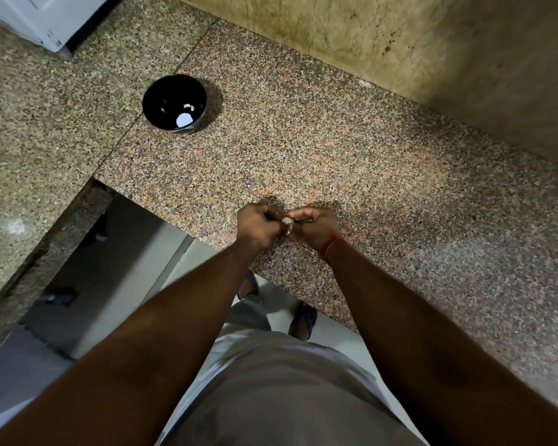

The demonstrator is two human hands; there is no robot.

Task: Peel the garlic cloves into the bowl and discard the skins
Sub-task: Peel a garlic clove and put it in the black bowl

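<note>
Over the near part of the speckled granite counter (351, 162), my left hand (259, 225) and my right hand (314, 227) meet with curled fingers. Both pinch one small pale garlic clove (286, 220) between their fingertips. A bit of whitish skin (288, 232) shows just below it. Much of the clove is hidden by my fingers. A black bowl (161, 91) stands on the counter far to the upper left, apart from my hands. Inside it lie a peeled clove (188, 107) and a larger white piece (184, 120).
The counter's front edge runs diagonally under my forearms, with the floor and my sandalled feet (303, 320) below. A tiled wall (384, 33) rises behind the counter. A white appliance (42, 17) stands at the top left corner.
</note>
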